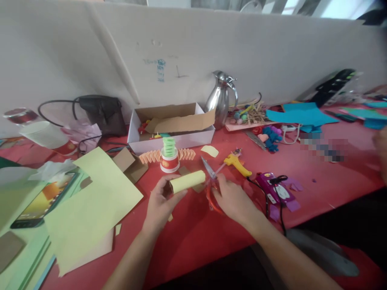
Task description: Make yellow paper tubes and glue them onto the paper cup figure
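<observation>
My left hand (165, 197) is closed around one end of a yellow paper-covered tube (188, 181), which lies nearly level and points right. In my right hand (231, 197) is a pair of scissors (213, 203) with orange handles; the blades point up and away, just past the tube's right end. Behind the tube stands a small red and white paper cup (169, 164) with folded orange paper strips out to both sides and a folded green strip (169, 147) on top. A yellow paper scrap (209, 151) lies beyond the scissors.
A yellow glue gun (238, 164) and a purple device (275, 188) with black cords lie to the right. An open white box (172, 141) and a metal jug (218, 96) stand behind. Yellow paper sheets (99, 197) and a phone (45, 199) are on the left.
</observation>
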### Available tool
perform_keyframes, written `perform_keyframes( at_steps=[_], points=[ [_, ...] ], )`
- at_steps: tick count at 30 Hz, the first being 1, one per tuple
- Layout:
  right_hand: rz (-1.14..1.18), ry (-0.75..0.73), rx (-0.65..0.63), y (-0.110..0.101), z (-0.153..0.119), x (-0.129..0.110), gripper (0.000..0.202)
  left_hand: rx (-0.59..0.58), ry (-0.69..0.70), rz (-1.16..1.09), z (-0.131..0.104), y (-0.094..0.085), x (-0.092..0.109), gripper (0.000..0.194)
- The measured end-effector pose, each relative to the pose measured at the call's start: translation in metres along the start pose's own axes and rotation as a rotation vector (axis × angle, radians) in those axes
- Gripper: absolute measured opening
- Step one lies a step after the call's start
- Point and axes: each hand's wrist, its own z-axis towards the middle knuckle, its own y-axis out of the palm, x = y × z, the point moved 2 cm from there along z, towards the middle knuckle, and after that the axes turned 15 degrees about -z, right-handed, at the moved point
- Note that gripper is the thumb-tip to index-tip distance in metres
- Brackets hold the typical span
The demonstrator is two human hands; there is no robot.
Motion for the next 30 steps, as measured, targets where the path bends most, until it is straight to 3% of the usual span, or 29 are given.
perform_keyframes(
  at_steps=[4, 6, 9, 12, 14, 18, 21, 26, 30],
  points=[
    [-0.155, -0.021, -0.01, -0.003, 0.002, -0.006, 0.032, 0.015, 0.036, -0.091, 0.0, 0.0, 0.005, 0.037],
    [-0.035, -0.039, 0.087, -0.01, 0.004, -0.002, 0.028, 0.017, 0.025, -0.134, 0.001, -0.001, 0.006, 0.037],
    [0.531, -0.12, 0.219, -0.021, 0.009, 0.002, 0.035, 0.009, 0.003, -0.188, 0.001, -0.001, 0.004, 0.035],
    [1.1, -0.28, 0.04, -0.022, 0.017, -0.007, 0.051, 0.005, -0.022, -0.207, 0.002, -0.003, 0.0, 0.028],
    [1.247, -0.347, -0.071, -0.018, 0.022, -0.016, 0.052, 0.005, -0.053, -0.224, 0.003, -0.005, -0.003, 0.023],
    [1.314, -0.324, -0.105, -0.008, 0.026, -0.026, 0.031, -0.011, -0.071, -0.281, 0.003, -0.006, -0.004, 0.028],
    [1.306, -0.296, -0.09, -0.003, 0.026, -0.026, 0.03, -0.032, -0.008, -0.202, 0.003, -0.007, -0.001, 0.036],
    [0.981, -0.469, 0.215, -0.002, 0.02, -0.021, 0.033, -0.045, -0.012, -0.094, -0.002, -0.005, -0.003, 0.033],
    [0.847, -0.562, 0.302, -0.005, 0.018, -0.018, 0.031, -0.092, -0.013, -0.004, -0.004, -0.002, 0.001, 0.035]
  ],
)
